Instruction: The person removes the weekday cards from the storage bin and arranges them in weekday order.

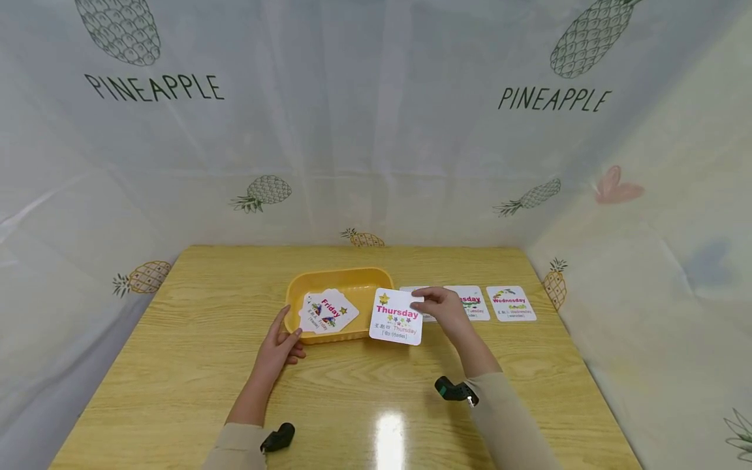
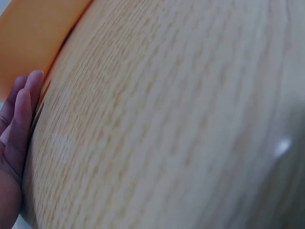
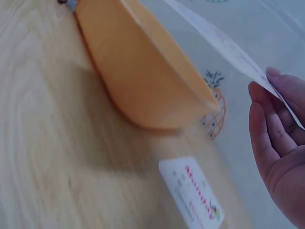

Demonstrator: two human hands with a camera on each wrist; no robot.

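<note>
Both hands are at work over the wooden table (image 1: pixel 194 365). The left hand (image 1: pixel 281 343) lies with relaxed fingers against the near left corner of the yellow tray (image 1: pixel 311 282), steadying it rather than gripping it; the left wrist view shows straight fingertips (image 2: pixel 24 109) beside the tray's orange-yellow wall. The right hand (image 1: pixel 443 308) pinches the Thursday card (image 1: pixel 396 316) by its right edge and holds it lifted, between the tray and the cards lying further to that hand's right.

Judging from how things lie, the work is partly done — cards with weekday names are being laid out in a row, and the row is not yet full. Beyond the right hand lie three cards: one mostly hidden under the hand, its word unreadable; the Tuesday card (image 1: pixel 472 301), partly covered by the fingers; and the Wednesday card (image 1: pixel 510 303), furthest out. Thursday is in the air, not yet set down. Friday and whatever is under it remain in the tray.

Counted, largest first: one table; one tray, just ahead of the left hand; three cards flat on the table; one card held; and in the tray a small pile with the Friday card (image 1: pixel 328 311) on top — at least two cards, by the edges that stick out, though the exact number cannot be told.
</note>
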